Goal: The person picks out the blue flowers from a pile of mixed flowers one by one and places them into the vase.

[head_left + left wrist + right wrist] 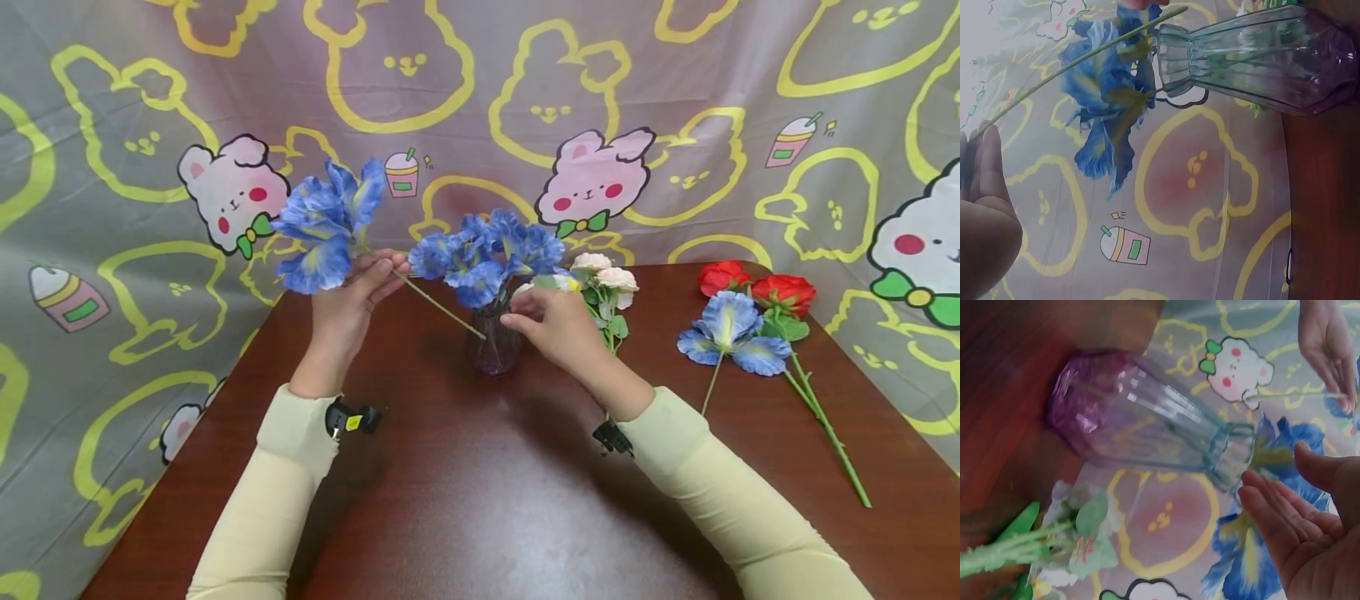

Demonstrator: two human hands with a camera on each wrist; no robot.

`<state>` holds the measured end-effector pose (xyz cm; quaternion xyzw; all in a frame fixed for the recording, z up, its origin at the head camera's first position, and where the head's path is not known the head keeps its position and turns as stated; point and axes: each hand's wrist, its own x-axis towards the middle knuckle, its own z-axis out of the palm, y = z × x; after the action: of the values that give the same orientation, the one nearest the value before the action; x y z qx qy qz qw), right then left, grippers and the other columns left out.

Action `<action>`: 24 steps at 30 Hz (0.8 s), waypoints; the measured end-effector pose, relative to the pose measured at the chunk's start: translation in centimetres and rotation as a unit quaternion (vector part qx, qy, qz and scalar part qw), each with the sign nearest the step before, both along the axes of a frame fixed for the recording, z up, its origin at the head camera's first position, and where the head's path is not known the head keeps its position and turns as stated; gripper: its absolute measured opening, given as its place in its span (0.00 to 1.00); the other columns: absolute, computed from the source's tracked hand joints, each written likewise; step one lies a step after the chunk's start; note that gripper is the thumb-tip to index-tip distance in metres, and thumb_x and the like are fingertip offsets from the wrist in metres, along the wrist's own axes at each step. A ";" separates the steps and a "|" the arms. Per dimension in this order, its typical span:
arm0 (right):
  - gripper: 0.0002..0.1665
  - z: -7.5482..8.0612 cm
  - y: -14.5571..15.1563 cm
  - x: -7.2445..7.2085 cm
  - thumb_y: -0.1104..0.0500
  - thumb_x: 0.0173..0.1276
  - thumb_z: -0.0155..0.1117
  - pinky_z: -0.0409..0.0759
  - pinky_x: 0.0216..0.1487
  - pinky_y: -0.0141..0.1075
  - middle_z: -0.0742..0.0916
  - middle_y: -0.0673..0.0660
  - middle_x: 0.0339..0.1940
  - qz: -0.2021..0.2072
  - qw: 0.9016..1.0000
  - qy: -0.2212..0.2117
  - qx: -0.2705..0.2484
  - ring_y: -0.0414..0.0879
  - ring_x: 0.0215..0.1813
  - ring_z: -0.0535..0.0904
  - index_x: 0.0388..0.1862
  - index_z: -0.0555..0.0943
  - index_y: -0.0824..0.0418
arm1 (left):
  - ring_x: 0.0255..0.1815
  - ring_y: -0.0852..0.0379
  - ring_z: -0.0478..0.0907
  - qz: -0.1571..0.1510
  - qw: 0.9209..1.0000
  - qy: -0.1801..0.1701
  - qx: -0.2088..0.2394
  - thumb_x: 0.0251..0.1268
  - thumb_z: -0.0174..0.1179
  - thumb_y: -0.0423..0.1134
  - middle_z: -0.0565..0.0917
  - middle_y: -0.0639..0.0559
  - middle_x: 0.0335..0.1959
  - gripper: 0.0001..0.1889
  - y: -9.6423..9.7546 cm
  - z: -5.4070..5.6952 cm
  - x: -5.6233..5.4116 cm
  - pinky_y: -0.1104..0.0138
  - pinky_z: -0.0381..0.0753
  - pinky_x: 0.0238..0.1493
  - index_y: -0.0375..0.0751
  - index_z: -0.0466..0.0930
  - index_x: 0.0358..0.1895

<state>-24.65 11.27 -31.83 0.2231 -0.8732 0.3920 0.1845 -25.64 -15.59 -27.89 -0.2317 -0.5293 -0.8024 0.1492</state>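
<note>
My left hand [352,296] pinches the thin green stem of a blue artificial iris [318,225], its bloom up at the left. The stem's lower end slants down to the right, overlapping the vase in the head view. More blue irises [480,254] stand in a ribbed glass vase [1241,59], which shades from clear green at its neck to purple at its base. Beside the vase mouth is my right hand [562,325], its fingers extended and thumb apart, with fingertips right at the rim in the right wrist view.
White artificial flowers [615,279] with green leaves lie behind the right hand. Two red roses [783,292] and another blue iris [726,321] lie on the right of the brown table [450,500]. A patterned cloth [480,100] hangs around the table's back and sides.
</note>
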 end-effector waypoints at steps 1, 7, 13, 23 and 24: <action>0.15 0.0 0.2 -0.2 0.55 0.61 0.74 0.83 0.40 0.42 0.89 0.57 0.36 -0.004 1.000 -0.004 0.002 0.48 0.38 0.86 0.40 0.86 0.65 | 0.38 0.49 0.86 0.002 1.000 0.004 0.006 0.63 0.62 0.24 0.87 0.43 0.37 0.06 -0.1 0.1 -0.1 0.59 0.84 0.44 0.32 0.86 0.40; 0.21 -0.4 1.0 -1.0 0.54 0.58 0.75 0.82 0.45 0.45 0.88 0.62 0.38 -0.014 0.999 -0.041 0.020 0.52 0.42 0.86 0.43 0.83 0.68 | 0.38 0.49 0.86 0.016 0.999 0.020 0.044 0.61 0.64 0.25 0.87 0.42 0.35 0.04 -0.4 0.5 -0.3 0.61 0.85 0.42 0.33 0.87 0.37; 0.30 -1.5 0.9 -1.9 0.50 0.58 0.75 0.80 0.50 0.46 0.87 0.64 0.45 -0.020 0.993 -0.108 0.034 0.54 0.48 0.84 0.52 0.80 0.69 | 0.38 0.49 0.86 0.026 0.998 0.029 0.057 0.61 0.64 0.26 0.87 0.42 0.36 0.05 -0.5 0.8 -0.6 0.62 0.84 0.44 0.31 0.86 0.39; 0.36 -2.5 -0.1 -2.9 0.50 0.55 0.77 0.79 0.54 0.46 0.85 0.66 0.49 -0.004 0.993 -0.113 0.030 0.56 0.52 0.82 0.55 0.78 0.72 | 0.39 0.49 0.86 0.059 0.995 0.044 0.070 0.61 0.64 0.26 0.87 0.41 0.36 0.08 -0.2 0.5 -1.0 0.61 0.84 0.45 0.26 0.84 0.42; 0.36 -2.5 -0.2 -3.0 0.50 0.55 0.77 0.79 0.55 0.46 0.85 0.67 0.49 -0.002 0.993 -0.116 0.028 0.56 0.53 0.82 0.55 0.78 0.72 | 0.39 0.49 0.86 0.064 0.995 0.044 0.068 0.61 0.65 0.26 0.87 0.41 0.37 0.08 -0.1 0.5 -1.1 0.61 0.84 0.45 0.25 0.83 0.42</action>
<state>-27.65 11.08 -34.33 0.1795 -0.8999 0.3900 0.0764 -26.69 -15.73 -27.36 -0.2223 -0.4802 -0.8143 0.2386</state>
